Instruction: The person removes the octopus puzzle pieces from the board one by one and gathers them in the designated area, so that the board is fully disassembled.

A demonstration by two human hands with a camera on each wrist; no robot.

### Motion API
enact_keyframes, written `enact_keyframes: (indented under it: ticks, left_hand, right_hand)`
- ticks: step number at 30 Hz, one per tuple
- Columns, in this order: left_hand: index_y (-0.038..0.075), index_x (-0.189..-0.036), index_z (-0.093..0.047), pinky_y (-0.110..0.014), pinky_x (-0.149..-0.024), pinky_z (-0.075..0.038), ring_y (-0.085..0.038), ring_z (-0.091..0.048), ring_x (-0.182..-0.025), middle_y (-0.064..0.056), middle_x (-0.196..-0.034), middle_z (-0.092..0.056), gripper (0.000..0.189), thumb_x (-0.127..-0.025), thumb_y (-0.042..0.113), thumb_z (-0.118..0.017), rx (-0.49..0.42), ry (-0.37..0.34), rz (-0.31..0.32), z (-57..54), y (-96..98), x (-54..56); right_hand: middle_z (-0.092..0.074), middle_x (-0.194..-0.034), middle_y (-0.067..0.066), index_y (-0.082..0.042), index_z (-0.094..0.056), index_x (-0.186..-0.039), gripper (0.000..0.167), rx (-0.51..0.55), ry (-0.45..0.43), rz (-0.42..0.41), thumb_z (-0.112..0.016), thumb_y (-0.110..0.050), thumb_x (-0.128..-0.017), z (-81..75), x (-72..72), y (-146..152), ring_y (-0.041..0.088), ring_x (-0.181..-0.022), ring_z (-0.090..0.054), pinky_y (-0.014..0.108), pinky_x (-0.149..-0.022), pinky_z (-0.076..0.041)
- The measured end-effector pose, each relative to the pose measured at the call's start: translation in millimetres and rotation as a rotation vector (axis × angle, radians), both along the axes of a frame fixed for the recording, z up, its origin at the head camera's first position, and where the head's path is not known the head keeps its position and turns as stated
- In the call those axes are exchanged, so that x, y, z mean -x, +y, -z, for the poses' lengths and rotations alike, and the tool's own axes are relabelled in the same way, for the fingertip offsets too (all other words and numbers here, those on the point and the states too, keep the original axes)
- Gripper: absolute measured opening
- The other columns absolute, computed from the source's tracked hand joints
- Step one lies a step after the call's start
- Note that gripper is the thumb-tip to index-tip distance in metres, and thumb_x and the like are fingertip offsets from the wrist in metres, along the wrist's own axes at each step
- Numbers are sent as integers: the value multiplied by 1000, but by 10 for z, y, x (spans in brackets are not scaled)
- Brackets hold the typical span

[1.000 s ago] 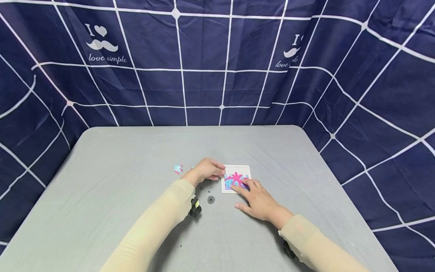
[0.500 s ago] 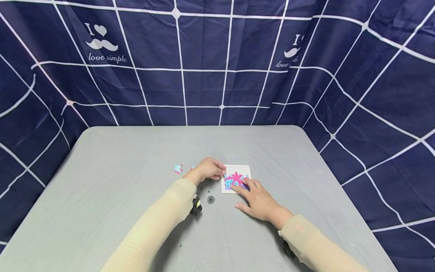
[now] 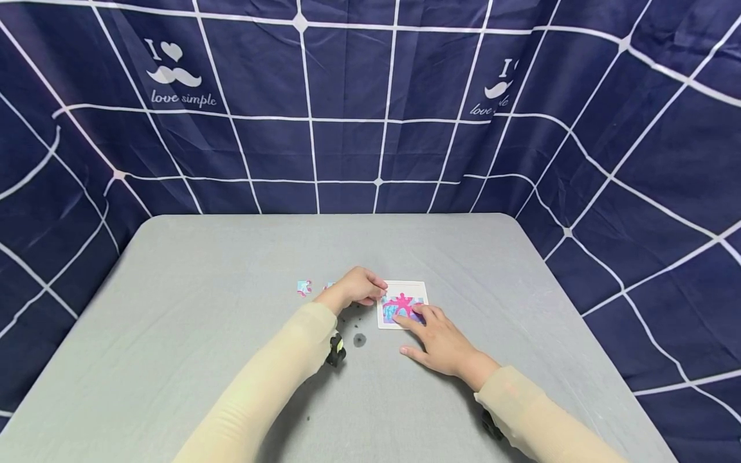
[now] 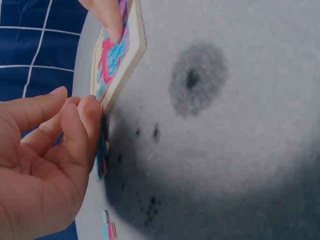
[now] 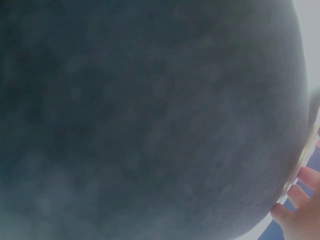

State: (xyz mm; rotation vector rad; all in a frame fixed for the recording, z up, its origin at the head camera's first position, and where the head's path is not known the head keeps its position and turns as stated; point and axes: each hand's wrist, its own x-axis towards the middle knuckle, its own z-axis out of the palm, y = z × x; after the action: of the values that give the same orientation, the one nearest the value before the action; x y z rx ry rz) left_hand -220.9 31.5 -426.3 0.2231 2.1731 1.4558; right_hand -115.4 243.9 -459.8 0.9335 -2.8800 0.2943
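Note:
A small square jigsaw puzzle in a white frame [image 3: 405, 285] lies on the grey table; pink and blue pieces [image 3: 401, 304] fill its lower part, and the strip along its far side is bare white. At the frame's upper left corner my left hand [image 3: 357, 286] pinches a puzzle piece, mostly hidden by the fingers, with a sliver of light blue at the fingertips. In the left wrist view the left hand [image 4: 55, 150] has its fingers curled in toward the thumb. My right hand [image 3: 442, 341] rests its extended fingers on the right part of the puzzle.
To the left lies a loose puzzle piece [image 3: 303, 287], and another loose piece [image 3: 328, 285] is partly covered by my left wrist. A round dark stain [image 3: 359, 340] and small specks mark the grey tablecloth [image 3: 231, 270]. Navy curtains [image 3: 347, 148] with white lines enclose the table.
The left hand has shifted slightly right and away from me, its fingertips reaching a little further over the puzzle frame's corner. My right hand and the puzzle have stayed in place.

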Motion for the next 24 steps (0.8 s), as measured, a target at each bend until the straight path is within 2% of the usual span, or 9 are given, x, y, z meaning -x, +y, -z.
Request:
enact_keyframes:
  ticks: [14, 24]
  left_hand:
    - [-3, -104, -69, -24, -62, -55, -14, -60, -74, -13, -92, -69, 17, -88, 3, -67, -25, -11, -48, 20, 5, -28]
    - [-3, -100, -71, -24, -62, -56, -13, -61, -73, -8, -84, -68, 15, -87, 3, -68, -46, 7, -88, 41, 20, -35]
  right_hand:
    - [-44, -127, 22, -19, -51, -138, 58, 0, -1, -5, -66, -44, -88, -11, 2, -3, 40, -118, -42, 54, -98, -38]
    - [-44, -128, 22, -20, -51, -138, 58, 6, -5, -3, -66, -44, -88, -17, -5, -2, 40, -118, -42, 55, -98, -38]
